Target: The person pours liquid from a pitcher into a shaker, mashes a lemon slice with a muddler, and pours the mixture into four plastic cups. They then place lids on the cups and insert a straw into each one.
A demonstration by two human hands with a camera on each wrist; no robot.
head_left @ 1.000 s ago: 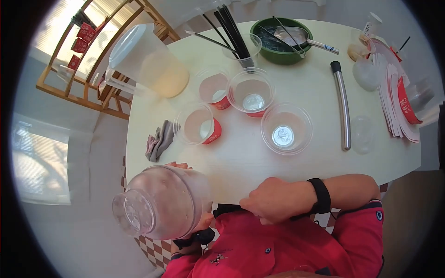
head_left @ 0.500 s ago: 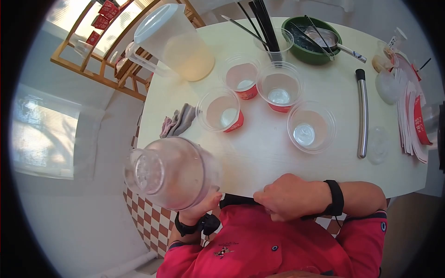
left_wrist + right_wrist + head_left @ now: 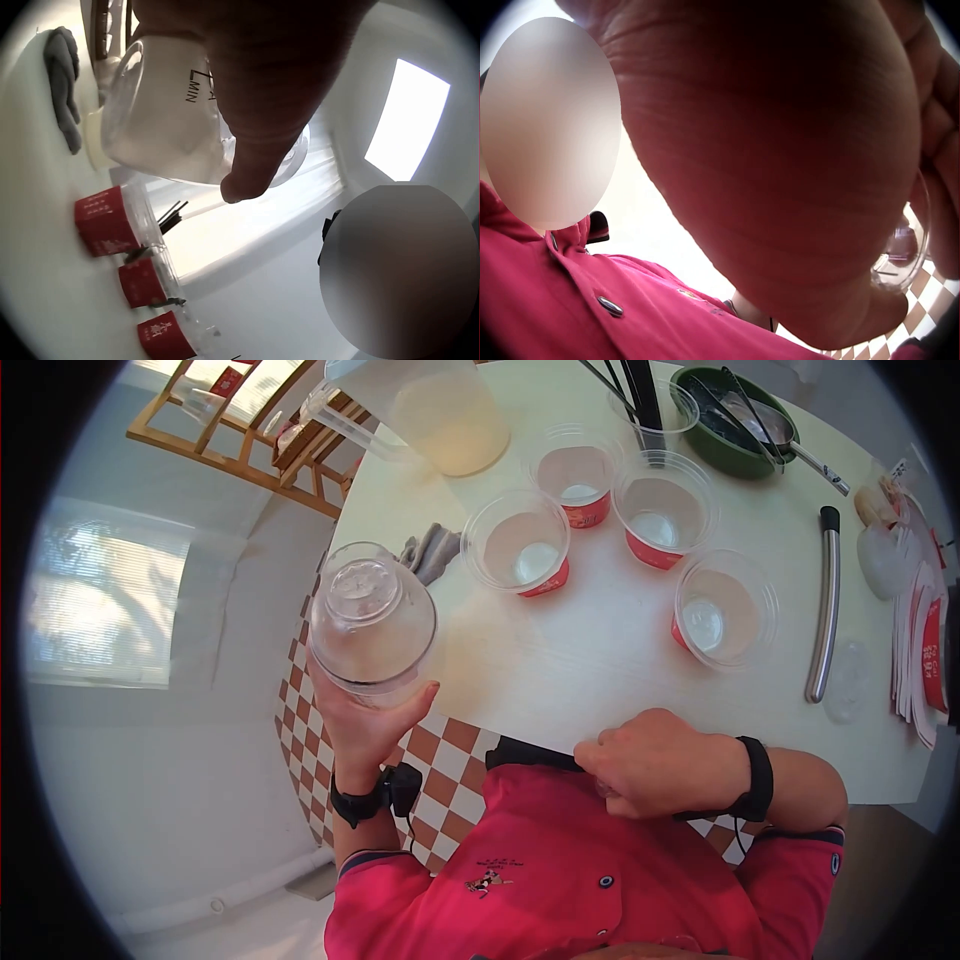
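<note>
In the head view my left hand (image 3: 360, 725) grips a clear plastic shaker (image 3: 380, 630) past the table's left edge. Its narrow, ringed end faces up towards the head camera. Close up in the left wrist view, the shaker (image 3: 165, 112) carries black lettering with MIN, and a thumb lies along it. My right hand (image 3: 655, 760) stays in front of the body at the near table edge, fingers curled under. Its palm side (image 3: 772, 165) fills the right wrist view, where clear curved plastic (image 3: 900, 259) shows beside the fingers; I cannot tell whether this hand holds it.
Several clear cups with red sleeves (image 3: 540, 585) stand on the white table (image 3: 560, 660). A grey cloth (image 3: 432, 553) lies left of them. Behind are a lidded pitcher (image 3: 450, 425) and a green bowl (image 3: 720, 455) with utensils. A metal rod with a black end (image 3: 828, 600) lies right.
My left hand has moved the shaker forward, turning its narrow end from the lower left to face upward. The head view has shifted, so the table appears further right. My right hand keeps its pose.
</note>
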